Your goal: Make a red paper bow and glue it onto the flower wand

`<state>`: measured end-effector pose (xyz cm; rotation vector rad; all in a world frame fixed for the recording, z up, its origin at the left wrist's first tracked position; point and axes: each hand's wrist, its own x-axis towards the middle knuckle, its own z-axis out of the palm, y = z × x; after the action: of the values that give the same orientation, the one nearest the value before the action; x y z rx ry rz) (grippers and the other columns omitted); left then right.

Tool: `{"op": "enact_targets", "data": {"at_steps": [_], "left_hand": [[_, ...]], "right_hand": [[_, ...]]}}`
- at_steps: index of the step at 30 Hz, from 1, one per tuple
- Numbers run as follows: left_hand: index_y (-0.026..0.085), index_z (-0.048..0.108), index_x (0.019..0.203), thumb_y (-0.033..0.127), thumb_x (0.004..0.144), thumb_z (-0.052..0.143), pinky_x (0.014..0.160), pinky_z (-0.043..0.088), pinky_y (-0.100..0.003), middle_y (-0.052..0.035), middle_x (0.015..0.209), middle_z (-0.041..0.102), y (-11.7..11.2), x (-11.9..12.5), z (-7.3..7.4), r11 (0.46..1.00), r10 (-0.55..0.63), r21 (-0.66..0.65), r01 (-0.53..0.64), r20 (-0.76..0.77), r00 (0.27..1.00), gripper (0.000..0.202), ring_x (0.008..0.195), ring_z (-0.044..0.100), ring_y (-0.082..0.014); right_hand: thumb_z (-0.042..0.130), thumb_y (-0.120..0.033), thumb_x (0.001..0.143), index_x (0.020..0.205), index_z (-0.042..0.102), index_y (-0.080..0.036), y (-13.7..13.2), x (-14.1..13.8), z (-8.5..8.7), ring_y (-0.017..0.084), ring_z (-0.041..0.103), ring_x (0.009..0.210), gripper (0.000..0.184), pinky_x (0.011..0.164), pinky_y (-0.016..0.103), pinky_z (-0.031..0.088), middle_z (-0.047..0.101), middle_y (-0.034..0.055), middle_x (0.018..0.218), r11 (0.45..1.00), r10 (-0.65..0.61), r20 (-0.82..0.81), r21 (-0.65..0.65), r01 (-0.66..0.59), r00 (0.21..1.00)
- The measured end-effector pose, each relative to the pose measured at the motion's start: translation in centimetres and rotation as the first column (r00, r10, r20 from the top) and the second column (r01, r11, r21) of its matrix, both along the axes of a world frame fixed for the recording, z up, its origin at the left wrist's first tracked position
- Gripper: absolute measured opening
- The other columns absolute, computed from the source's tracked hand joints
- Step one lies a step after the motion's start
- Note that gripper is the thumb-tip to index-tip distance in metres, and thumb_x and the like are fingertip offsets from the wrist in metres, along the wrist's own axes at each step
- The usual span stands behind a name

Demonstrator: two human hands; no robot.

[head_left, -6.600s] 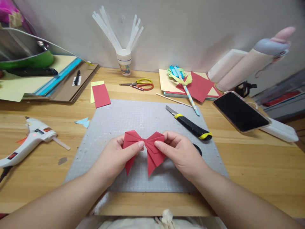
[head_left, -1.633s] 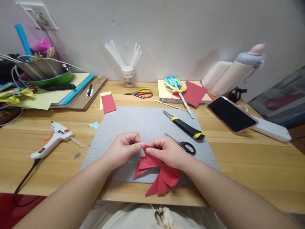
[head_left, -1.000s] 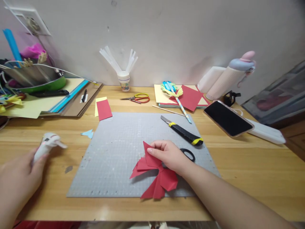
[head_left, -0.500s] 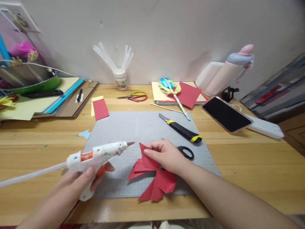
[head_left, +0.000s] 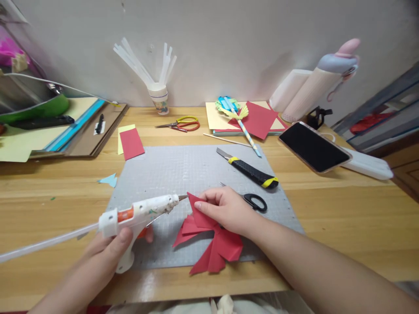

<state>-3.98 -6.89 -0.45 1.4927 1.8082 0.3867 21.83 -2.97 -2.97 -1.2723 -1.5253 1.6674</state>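
Observation:
My left hand is wrapped round the handle of a white glue gun, a long clear glue stick trailing out of its back. The gun's metal nozzle is at the upper tip of a folded red paper piece; I cannot tell whether they touch. With thumb and fingers my right hand pinches that paper by its upper flap, over the grey cutting mat. Beneath and behind the right hand lie black-handled scissors, their middle part hidden.
A utility knife lies on the mat, with a thin wooden stick and a paper flower beyond. Yellow-and-red-handled scissors and a cup of glue sticks are at the back. Right stand a phone and a bottle.
My left hand has brought the glue gun rightward, closing the gap between nozzle and red paper tip. The right hand keeps its pinch. The whole view has shifted slightly.

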Motion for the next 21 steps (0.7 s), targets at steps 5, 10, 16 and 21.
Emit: {"op": "enact_targets", "data": {"at_steps": [5, 10, 16, 21], "left_hand": [[0.024, 0.068, 0.067, 0.086, 0.069, 0.028, 0.061, 0.044, -0.028, -0.0035, 0.084, 0.069, -0.04, -0.09, -0.26, 1.0, -0.016, -0.014, 0.016, 0.035, 0.999, 0.074, 0.069, 0.053, -0.0218], [0.023, 0.067, 0.07, 0.085, 0.07, 0.026, 0.058, 0.043, -0.028, -0.004, 0.08, 0.067, -0.01, -0.56, -0.56, 0.997, -0.065, -0.049, 0.067, 0.044, 0.997, 0.074, 0.066, 0.053, -0.0212], [0.023, 0.062, 0.064, 0.078, 0.076, 0.029, 0.06, 0.042, -0.028, -0.0031, 0.08, 0.064, -0.08, -0.16, -0.4, 1.0, -0.024, 0.004, 0.024, 0.088, 0.996, 0.066, 0.071, 0.055, -0.0218], [0.023, 0.059, 0.062, 0.076, 0.078, 0.029, 0.056, 0.038, -0.027, -0.0013, 0.073, 0.057, -0.17, -0.15, -0.36, 0.996, -0.077, 0.046, 0.072, 0.113, 0.991, 0.063, 0.065, 0.049, -0.0195]], "right_hand": [[0.054, -0.031, 0.084, 0.067, 0.06, -0.016, 0.17, 0.08, -0.15, 0.009, 0.042, 0.053, 0.024, 0.05, 0.021, 0.032, 0.052, -0.003, 0.058, 1.0, 0.013, 0.024, 0.024, -0.014, 1.0], [0.053, -0.03, 0.083, 0.067, 0.06, -0.015, 0.15, 0.06, -0.03, 0.009, 0.042, 0.053, 0.023, 0.05, 0.021, 0.032, 0.052, -0.003, 0.058, 0.999, 0.019, 0.036, 0.029, -0.02, 0.999], [0.053, -0.029, 0.083, 0.065, 0.059, -0.015, 0.15, -0.04, 0.21, 0.008, 0.041, 0.052, 0.023, 0.051, 0.021, 0.032, 0.05, -0.0035, 0.058, 0.999, 0.025, 0.03, 0.044, -0.026, 0.999], [0.053, -0.028, 0.084, 0.066, 0.058, -0.015, 0.14, -0.03, 0.16, 0.008, 0.041, 0.051, 0.022, 0.05, 0.02, 0.032, 0.051, -0.0038, 0.057, 0.999, 0.027, 0.004, 0.029, -0.027, 1.0]]}}
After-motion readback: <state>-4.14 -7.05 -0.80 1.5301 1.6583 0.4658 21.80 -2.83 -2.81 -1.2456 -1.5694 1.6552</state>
